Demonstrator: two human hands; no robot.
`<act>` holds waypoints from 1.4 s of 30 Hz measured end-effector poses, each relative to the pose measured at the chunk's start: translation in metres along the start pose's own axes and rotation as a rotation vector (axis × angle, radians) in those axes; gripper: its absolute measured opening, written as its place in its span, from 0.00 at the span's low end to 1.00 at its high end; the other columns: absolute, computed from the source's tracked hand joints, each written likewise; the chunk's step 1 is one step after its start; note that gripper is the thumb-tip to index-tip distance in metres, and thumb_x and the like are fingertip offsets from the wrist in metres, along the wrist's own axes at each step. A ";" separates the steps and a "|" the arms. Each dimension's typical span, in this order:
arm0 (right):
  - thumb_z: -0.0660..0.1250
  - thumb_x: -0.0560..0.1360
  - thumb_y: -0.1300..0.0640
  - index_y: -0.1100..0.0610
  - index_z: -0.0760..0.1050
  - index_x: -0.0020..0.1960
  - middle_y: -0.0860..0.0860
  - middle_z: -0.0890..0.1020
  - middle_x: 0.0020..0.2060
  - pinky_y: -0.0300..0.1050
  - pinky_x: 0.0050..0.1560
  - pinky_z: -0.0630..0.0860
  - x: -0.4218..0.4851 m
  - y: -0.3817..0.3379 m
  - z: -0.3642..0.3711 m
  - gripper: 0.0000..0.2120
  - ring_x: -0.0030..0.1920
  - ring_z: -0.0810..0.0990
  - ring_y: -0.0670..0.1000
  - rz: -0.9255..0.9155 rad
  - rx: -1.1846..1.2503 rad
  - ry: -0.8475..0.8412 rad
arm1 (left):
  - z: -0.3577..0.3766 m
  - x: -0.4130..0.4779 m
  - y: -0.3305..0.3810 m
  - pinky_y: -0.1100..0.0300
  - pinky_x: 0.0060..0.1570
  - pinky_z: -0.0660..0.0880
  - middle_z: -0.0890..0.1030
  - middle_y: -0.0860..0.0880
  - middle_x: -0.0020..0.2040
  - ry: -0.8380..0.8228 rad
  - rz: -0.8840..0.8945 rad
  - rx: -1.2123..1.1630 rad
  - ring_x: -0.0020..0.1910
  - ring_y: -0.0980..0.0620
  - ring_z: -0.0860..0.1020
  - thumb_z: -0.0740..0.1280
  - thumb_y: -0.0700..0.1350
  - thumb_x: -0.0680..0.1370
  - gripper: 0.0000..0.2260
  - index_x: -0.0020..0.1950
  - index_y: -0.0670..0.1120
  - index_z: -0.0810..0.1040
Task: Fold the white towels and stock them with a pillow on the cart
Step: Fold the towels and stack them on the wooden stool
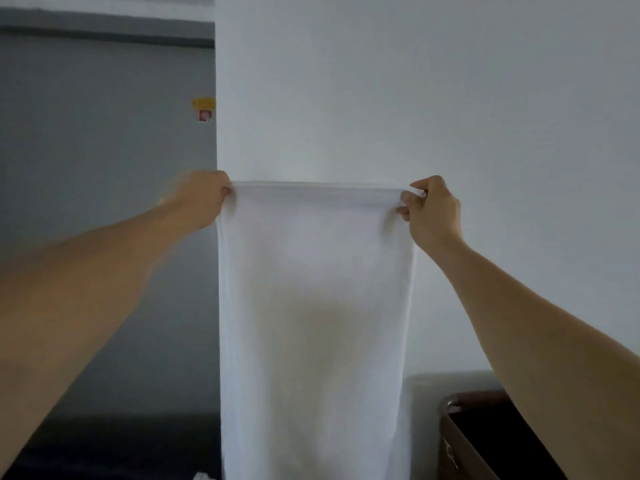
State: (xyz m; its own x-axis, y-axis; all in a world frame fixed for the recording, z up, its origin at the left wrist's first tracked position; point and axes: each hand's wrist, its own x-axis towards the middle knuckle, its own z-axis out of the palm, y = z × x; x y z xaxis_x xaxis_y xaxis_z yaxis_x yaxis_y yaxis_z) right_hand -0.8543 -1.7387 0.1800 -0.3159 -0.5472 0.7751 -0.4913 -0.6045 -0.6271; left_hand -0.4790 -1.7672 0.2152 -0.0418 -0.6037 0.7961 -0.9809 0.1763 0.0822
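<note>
A white towel (pixel 315 306) hangs stretched flat in front of me, its top edge held level at arm's length. My left hand (pixel 199 199) grips the top left corner. The top right corner is pinched by my right hand (pixel 433 211), fingers curled round the hem. The towel drops straight down past the bottom of the view, so its lower end is hidden. No pillow shows in view.
A white wall pillar (pixel 381 98) stands straight ahead, with a grey door (pixel 104 168) to its left. At the lower right is a brown open-topped bin or cart part (pixel 464 441). A dark surface (pixel 121 445) lies at the lower left.
</note>
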 end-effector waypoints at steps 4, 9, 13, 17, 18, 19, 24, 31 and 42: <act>0.62 0.81 0.58 0.54 0.71 0.53 0.55 0.82 0.47 0.40 0.47 0.79 -0.019 -0.005 -0.024 0.01 0.42 0.83 0.48 -0.037 -0.004 -0.028 | -0.029 -0.030 0.020 0.50 0.50 0.73 0.80 0.38 0.54 0.019 0.025 0.105 0.53 0.35 0.78 0.58 0.45 0.83 0.11 0.53 0.44 0.79; 0.62 0.81 0.59 0.54 0.71 0.51 0.56 0.83 0.46 0.45 0.49 0.80 -0.103 -0.004 -0.074 0.01 0.45 0.84 0.52 0.013 -0.041 -0.127 | -0.058 -0.121 0.041 0.50 0.51 0.70 0.79 0.37 0.54 -0.142 0.051 0.171 0.54 0.36 0.77 0.58 0.45 0.84 0.11 0.53 0.42 0.77; 0.65 0.81 0.58 0.52 0.73 0.53 0.52 0.85 0.43 0.49 0.52 0.81 -0.205 0.001 -0.122 0.03 0.43 0.85 0.48 0.135 -0.127 -0.280 | -0.072 -0.231 0.033 0.52 0.48 0.69 0.79 0.41 0.49 -0.344 0.061 0.075 0.50 0.39 0.77 0.60 0.45 0.83 0.10 0.50 0.41 0.76; 0.66 0.80 0.58 0.54 0.74 0.54 0.49 0.85 0.40 0.34 0.39 0.76 -0.323 -0.010 -0.164 0.03 0.38 0.83 0.38 0.235 -0.235 -0.438 | -0.088 -0.361 0.025 0.55 0.42 0.67 0.76 0.51 0.43 -0.568 0.102 0.002 0.42 0.49 0.74 0.60 0.48 0.83 0.09 0.48 0.45 0.76; 0.66 0.80 0.58 0.55 0.74 0.53 0.48 0.85 0.40 0.32 0.36 0.75 -0.352 -0.011 -0.172 0.03 0.38 0.83 0.38 0.268 -0.261 -0.473 | -0.091 -0.391 0.023 0.55 0.41 0.69 0.76 0.53 0.42 -0.636 0.112 -0.022 0.40 0.50 0.74 0.60 0.48 0.83 0.09 0.49 0.46 0.77; 0.66 0.80 0.58 0.55 0.74 0.53 0.48 0.85 0.40 0.31 0.34 0.75 -0.379 -0.011 -0.181 0.03 0.37 0.83 0.38 0.309 -0.286 -0.521 | -0.095 -0.420 0.022 0.55 0.42 0.71 0.77 0.54 0.42 -0.724 0.110 -0.054 0.39 0.52 0.75 0.61 0.49 0.83 0.09 0.50 0.47 0.78; 0.66 0.80 0.59 0.56 0.76 0.51 0.50 0.85 0.37 0.38 0.37 0.80 -0.480 -0.006 -0.215 0.02 0.35 0.84 0.44 0.511 -0.417 -0.832 | -0.090 -0.541 0.014 0.58 0.43 0.73 0.81 0.52 0.45 -1.158 0.028 -0.162 0.43 0.53 0.80 0.63 0.52 0.80 0.08 0.50 0.50 0.80; 0.66 0.80 0.57 0.53 0.76 0.48 0.47 0.82 0.31 0.30 0.32 0.71 -0.515 0.012 -0.226 0.02 0.33 0.80 0.42 0.573 -0.537 -0.982 | -0.059 -0.579 0.019 0.63 0.40 0.74 0.79 0.55 0.43 -1.355 -0.026 -0.223 0.42 0.57 0.79 0.65 0.50 0.80 0.04 0.51 0.53 0.78; 0.66 0.80 0.54 0.54 0.75 0.52 0.48 0.78 0.39 0.41 0.35 0.68 -0.416 0.164 -0.103 0.04 0.39 0.77 0.50 0.554 -0.465 -0.664 | 0.123 -0.477 0.005 0.52 0.44 0.74 0.80 0.37 0.48 -0.935 -0.567 -0.555 0.43 0.46 0.77 0.64 0.45 0.79 0.08 0.49 0.40 0.77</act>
State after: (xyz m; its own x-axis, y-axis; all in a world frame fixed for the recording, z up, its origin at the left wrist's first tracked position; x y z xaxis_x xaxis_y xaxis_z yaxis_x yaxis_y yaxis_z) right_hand -0.8875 -1.5508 -0.2374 -0.1472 -0.9851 0.0892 -0.7267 0.0465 -0.6854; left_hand -0.4872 -1.5740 -0.2385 0.0204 -0.9880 -0.1533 -0.6999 -0.1236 0.7035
